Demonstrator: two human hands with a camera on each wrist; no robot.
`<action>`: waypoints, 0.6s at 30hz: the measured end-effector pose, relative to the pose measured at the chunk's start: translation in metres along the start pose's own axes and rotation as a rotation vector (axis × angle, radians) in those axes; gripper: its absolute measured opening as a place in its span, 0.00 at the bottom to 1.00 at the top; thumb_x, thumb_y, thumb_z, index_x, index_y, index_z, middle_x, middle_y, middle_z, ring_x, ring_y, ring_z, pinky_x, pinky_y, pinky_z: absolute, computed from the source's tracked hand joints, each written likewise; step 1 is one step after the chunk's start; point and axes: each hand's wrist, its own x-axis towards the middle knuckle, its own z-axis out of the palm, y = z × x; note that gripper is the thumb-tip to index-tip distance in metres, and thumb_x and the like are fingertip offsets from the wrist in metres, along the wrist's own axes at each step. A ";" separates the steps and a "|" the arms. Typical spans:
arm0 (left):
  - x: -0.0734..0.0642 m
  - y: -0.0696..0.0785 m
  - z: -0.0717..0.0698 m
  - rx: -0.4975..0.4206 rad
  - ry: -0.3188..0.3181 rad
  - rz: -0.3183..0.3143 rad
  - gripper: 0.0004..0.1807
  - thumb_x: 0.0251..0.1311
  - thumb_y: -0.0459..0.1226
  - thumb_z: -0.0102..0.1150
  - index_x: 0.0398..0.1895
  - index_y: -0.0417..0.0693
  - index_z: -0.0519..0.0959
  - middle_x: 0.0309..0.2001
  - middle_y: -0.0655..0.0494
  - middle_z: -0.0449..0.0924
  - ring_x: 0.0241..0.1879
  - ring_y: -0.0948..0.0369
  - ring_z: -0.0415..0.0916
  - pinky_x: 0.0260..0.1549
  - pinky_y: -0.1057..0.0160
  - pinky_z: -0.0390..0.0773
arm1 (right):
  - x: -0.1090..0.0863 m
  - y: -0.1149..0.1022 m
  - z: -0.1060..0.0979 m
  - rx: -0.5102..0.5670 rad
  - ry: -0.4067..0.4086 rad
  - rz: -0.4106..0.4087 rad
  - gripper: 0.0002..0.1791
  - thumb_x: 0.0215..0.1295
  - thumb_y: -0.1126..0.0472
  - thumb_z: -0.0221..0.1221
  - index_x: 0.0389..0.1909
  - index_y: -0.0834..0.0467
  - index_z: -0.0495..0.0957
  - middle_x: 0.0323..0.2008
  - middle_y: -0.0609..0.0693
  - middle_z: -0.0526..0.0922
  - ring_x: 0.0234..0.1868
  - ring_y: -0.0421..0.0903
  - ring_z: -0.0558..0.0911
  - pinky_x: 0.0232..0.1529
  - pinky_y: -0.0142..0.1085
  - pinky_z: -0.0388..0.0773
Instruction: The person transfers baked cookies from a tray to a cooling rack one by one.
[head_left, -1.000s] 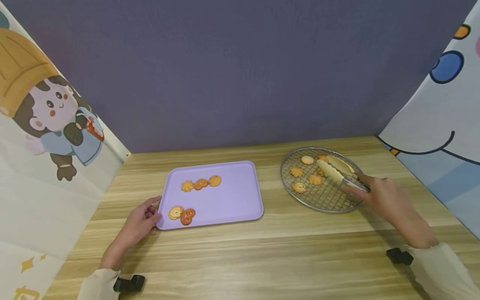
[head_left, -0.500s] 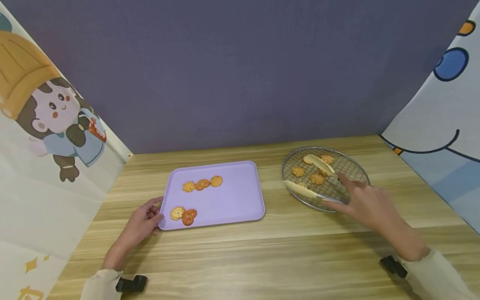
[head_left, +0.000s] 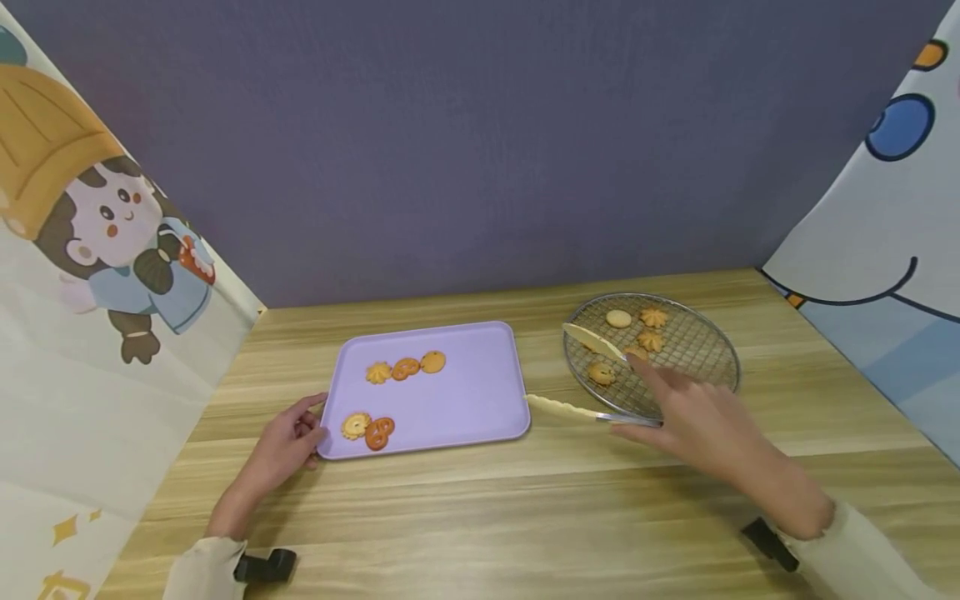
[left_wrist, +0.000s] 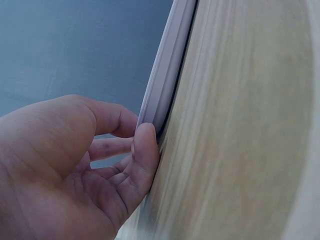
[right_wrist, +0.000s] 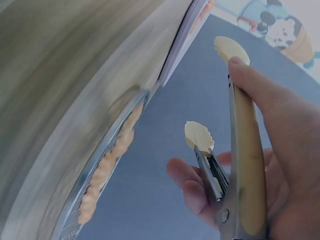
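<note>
My left hand (head_left: 281,446) grips the near-left corner of a lilac tray (head_left: 465,400), its fingertips at the rim (left_wrist: 160,85) in the left wrist view. On the tray lie a flower-shaped cookie (head_left: 378,372), a pretzel cookie (head_left: 406,368) and a round cookie (head_left: 432,362) in a row, with a ring-shaped cookie (head_left: 356,426) and another pretzel cookie (head_left: 379,432) nearer me. My right hand (head_left: 708,421) holds metal tongs with cream tips (right_wrist: 245,165). They are spread wide with nothing between them. One tip overlaps the tray's right edge; the other is over the rack's left rim.
A round wire rack (head_left: 701,350) at the right holds a pale round cookie (head_left: 618,318), a flower-shaped cookie (head_left: 654,317) and several others, some partly hidden by the tongs. A dark panel (head_left: 480,150) stands behind the wooden table (head_left: 480,525), with printed panels on both sides.
The tongs went from nearly closed over the rack's right half to widely spread, and my right hand moved them left towards the tray. My left hand stays at the tray's corner.
</note>
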 end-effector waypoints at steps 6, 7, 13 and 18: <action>0.000 0.001 0.000 0.001 0.004 -0.001 0.28 0.55 0.28 0.50 0.62 0.39 0.61 0.34 0.43 0.69 0.21 0.60 0.71 0.14 0.63 0.78 | 0.009 -0.015 0.004 0.010 0.043 -0.088 0.51 0.39 0.27 0.56 0.62 0.54 0.62 0.34 0.57 0.81 0.20 0.48 0.78 0.10 0.36 0.70; 0.000 0.001 0.000 0.000 0.004 -0.001 0.28 0.55 0.28 0.49 0.62 0.39 0.61 0.34 0.43 0.69 0.22 0.60 0.71 0.14 0.63 0.78 | 0.010 -0.017 0.004 0.008 0.039 -0.092 0.51 0.39 0.27 0.56 0.62 0.54 0.62 0.34 0.57 0.81 0.19 0.48 0.77 0.09 0.35 0.68; 0.000 0.002 0.000 -0.001 0.001 -0.007 0.28 0.56 0.28 0.50 0.63 0.39 0.60 0.34 0.43 0.69 0.22 0.60 0.71 0.15 0.63 0.78 | 0.022 -0.028 0.008 -0.010 0.013 -0.105 0.49 0.41 0.26 0.54 0.61 0.53 0.63 0.30 0.56 0.80 0.15 0.45 0.73 0.07 0.27 0.59; -0.001 0.004 -0.001 -0.010 0.005 -0.003 0.29 0.56 0.29 0.51 0.63 0.38 0.59 0.35 0.42 0.69 0.22 0.60 0.71 0.14 0.63 0.78 | 0.035 -0.037 0.020 0.014 0.028 -0.152 0.49 0.39 0.27 0.57 0.59 0.55 0.64 0.22 0.50 0.76 0.12 0.40 0.67 0.06 0.26 0.54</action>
